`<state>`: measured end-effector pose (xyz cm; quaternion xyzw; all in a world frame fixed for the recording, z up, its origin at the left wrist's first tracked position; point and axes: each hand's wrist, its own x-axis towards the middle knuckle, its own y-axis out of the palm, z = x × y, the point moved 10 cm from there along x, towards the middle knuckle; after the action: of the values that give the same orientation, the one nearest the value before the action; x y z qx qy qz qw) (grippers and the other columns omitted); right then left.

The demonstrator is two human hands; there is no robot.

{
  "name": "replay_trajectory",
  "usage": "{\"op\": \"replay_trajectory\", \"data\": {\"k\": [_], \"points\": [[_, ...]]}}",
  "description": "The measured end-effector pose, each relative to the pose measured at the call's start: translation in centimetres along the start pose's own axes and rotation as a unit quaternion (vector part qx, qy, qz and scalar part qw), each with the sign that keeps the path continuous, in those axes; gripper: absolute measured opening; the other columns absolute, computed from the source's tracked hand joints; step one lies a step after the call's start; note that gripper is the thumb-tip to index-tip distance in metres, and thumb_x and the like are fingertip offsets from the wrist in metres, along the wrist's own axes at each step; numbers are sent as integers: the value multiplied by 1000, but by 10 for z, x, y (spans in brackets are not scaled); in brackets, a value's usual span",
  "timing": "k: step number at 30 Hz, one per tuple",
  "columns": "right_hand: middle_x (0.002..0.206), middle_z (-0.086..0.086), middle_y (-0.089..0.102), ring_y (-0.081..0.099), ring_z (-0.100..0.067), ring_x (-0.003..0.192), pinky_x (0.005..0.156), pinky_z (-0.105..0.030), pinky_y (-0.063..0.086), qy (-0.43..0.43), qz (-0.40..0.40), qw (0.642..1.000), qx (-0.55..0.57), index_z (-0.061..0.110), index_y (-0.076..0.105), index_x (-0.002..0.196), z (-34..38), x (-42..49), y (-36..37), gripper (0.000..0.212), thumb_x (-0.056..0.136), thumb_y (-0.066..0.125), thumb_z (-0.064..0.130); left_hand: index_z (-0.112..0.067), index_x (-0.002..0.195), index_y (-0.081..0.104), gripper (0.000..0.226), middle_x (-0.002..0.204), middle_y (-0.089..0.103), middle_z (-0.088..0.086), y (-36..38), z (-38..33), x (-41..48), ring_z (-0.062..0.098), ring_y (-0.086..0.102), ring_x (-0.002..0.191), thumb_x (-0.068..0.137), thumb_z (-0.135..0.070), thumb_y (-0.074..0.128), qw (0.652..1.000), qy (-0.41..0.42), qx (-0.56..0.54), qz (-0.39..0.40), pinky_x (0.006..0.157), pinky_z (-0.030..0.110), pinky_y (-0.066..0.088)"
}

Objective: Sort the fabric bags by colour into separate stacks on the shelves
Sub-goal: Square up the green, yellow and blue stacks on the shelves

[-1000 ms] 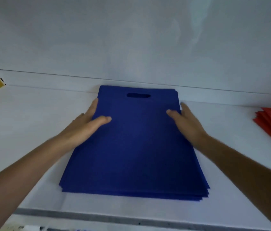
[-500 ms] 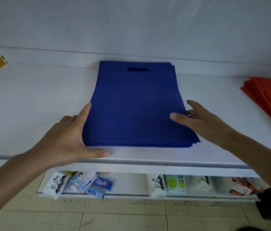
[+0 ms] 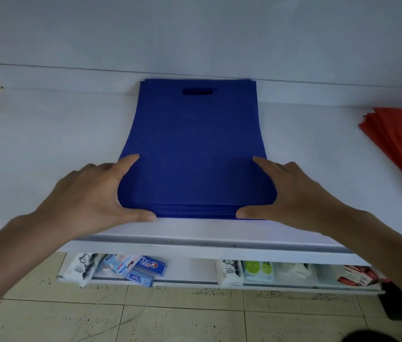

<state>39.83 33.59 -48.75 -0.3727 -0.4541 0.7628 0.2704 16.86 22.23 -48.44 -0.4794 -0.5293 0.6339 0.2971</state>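
As they lie stacked, blue bags (oval handle slot), flat

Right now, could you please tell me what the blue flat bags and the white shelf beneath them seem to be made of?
The blue flat bags look like matte non-woven fabric: dull surface, punched handle slot, thin layered edges. The white shelf looks like painted metal or laminate, smooth with a faint sheen; I cannot tell which.

Only one camera, worn on the head; it looks forward and down at the shelf from near, wide-angle; the bags sit in mid-frame; the floor shows along the bottom.
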Motion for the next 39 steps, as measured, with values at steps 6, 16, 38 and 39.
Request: {"op": "replay_trajectory", "data": {"k": [6,16,38,39], "points": [[143,5,34,29,-15,126,98,-28,37,-36,-36,999,-11,26,12,146,11,-5,4,96,73,67,56,-34,146,4,109,131,48,-4,-5,9,-1,19,47,116,60,-77,57,999,-23,-8,-37,84,31,44],[145,9,28,27,-12,129,103,-26,32,-32,-37,997,56,27,12,146,11,-20,8,98,72,70,54,-38,145,5,111,114,54,-6,-1,9,-15,16,52,106,57,-78,59,999,-2,-9,-44,71,27,39],[142,1,37,36,-16,124,99,-28,35,3,-64,992,107,27,25,143,-5,-6,8,95,66,78,46,-31,140,33,79,115,57,-1,-1,20,-19,20,55,103,72,-50,70,984,9,-136,-115,84,39,49],[142,1,36,36,-16,124,99,-28,35,3,-62,993,103,27,25,144,-5,-6,7,96,66,78,45,-31,139,33,79,115,57,-1,-1,20,-20,20,55,102,72,-50,70,984,7,-137,-117,84,39,49]]}}
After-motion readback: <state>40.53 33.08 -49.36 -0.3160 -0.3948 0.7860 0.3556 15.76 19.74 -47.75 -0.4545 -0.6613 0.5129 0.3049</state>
